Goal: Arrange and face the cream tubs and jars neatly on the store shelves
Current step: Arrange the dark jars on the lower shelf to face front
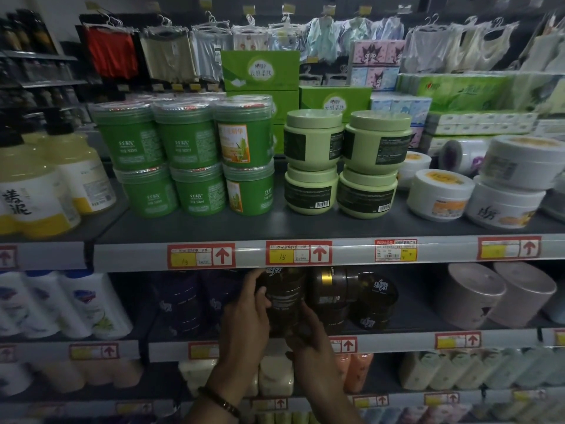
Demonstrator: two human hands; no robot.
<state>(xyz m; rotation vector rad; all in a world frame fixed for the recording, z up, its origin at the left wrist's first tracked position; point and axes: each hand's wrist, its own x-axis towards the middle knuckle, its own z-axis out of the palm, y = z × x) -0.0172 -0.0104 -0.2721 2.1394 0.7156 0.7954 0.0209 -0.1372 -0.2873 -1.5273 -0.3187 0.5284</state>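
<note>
Dark brown jar (pixel 286 296) sits at the front edge of the middle shelf (pixel 397 342), label text partly toward the camera. Both hands are on it. Left hand (pixel 247 307) wraps its left side with fingers curled round and the thumb on the front. Right hand (pixel 310 330) cups its lower right from beneath. Two-sided grip probably so it can be turned to face out and lined up. Can't tell if the base rests on the shelf or is lifted.

Just right of the jar, more dark jars (pixel 331 295), one with a gold band, one lying lid-forward (pixel 374 304); that one likely needs righting. Just left of the jar, dark purple tubs (pixel 180 301). Far right of it, grey tubs (pixel 495 295) on their sides.

Directly above the jar, a red price tag (pixel 298 254) on the upper shelf rail. Above that, pale green jars (pixel 342 162) stacked two high, barcodes forward, so mis-faced. Up-left of the jar, green tubs (pixel 186 157) stacked, labels mixed. Up-right, white tubs (pixel 477 185) piled loosely.
</note>
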